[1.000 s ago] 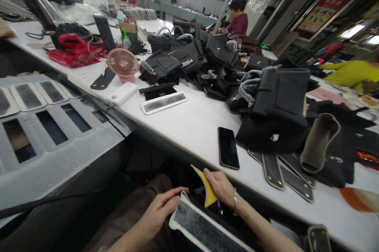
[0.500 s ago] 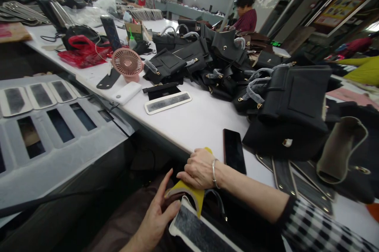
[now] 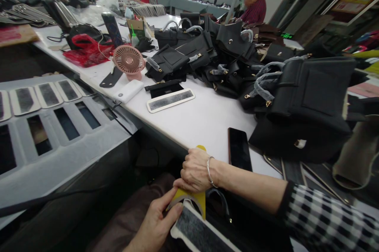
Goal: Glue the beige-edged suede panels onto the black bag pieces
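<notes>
My right hand (image 3: 194, 170), with a bracelet on its wrist, is closed around a curved yellow sheet-like piece (image 3: 197, 198) at the table's edge. The tip of the piece shows above my knuckles. My left hand (image 3: 156, 216) pinches the left edge of the yellow piece between thumb and forefinger, close to my right thumb. Its thumb also lies at the corner of a dark panel with a white border (image 3: 201, 230). This panel rests on black material over my lap, and its lower end is cut off by the frame. A wrapped handle (image 3: 222, 203) shows beside it.
A phone (image 3: 239, 147) lies right of my hands. Black handbags (image 3: 310, 98) are heaped along the right. Another white-edged panel (image 3: 171, 100), a pink fan (image 3: 129, 61) and a white box (image 3: 130, 91) are farther back. More panels lie on a grey sheet (image 3: 85, 147) at left. Two people sit beyond.
My left forefinger, raised and apart before, has come down onto the yellow piece beside my right thumb. My right hand keeps its grip. The view has shifted slightly.
</notes>
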`<state>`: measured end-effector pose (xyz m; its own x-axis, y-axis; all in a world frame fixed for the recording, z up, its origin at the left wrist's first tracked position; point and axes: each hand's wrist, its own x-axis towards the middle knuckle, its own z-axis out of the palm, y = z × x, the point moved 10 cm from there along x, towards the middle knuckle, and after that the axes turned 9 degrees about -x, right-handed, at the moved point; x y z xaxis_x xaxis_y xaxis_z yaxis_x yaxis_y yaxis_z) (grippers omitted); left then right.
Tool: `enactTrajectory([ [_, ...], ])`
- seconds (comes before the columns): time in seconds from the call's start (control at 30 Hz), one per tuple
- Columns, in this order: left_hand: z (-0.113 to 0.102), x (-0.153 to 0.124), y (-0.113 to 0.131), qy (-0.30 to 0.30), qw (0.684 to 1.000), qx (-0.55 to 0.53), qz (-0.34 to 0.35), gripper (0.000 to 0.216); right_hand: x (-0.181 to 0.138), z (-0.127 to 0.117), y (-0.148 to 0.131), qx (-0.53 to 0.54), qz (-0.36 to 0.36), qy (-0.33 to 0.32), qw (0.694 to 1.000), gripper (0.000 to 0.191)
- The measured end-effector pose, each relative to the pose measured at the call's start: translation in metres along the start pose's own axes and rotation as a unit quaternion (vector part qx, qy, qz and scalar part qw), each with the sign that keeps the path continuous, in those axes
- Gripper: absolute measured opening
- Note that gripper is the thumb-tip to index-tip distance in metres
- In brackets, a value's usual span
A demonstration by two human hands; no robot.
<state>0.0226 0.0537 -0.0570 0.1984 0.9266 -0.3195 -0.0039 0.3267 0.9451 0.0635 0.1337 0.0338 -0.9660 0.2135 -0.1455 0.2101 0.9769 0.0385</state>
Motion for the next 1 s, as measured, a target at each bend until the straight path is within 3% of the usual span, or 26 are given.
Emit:
enactTrajectory([
  [0.2, 0.006, 0.000, 0.023, -0.032, 0.998, 0.043, 0.019, 0.048, -0.001, 0.008, -0.003, 0.009, 0.014, -0.040, 0.999, 0.059],
  [0.5, 0.004, -0.001, 0.031, -0.033, 0.992, 0.114, 0.033, 0.050, -0.007, 0.014, -0.003, 0.030, 0.044, -0.085, 0.995, 0.059],
  [1.0, 0.013, -0.002, 0.037, -0.098, 0.983, 0.127, 0.094, 0.042, -0.035, 0.029, -0.012, 0.066, 0.208, -0.096, 0.971, 0.059],
])
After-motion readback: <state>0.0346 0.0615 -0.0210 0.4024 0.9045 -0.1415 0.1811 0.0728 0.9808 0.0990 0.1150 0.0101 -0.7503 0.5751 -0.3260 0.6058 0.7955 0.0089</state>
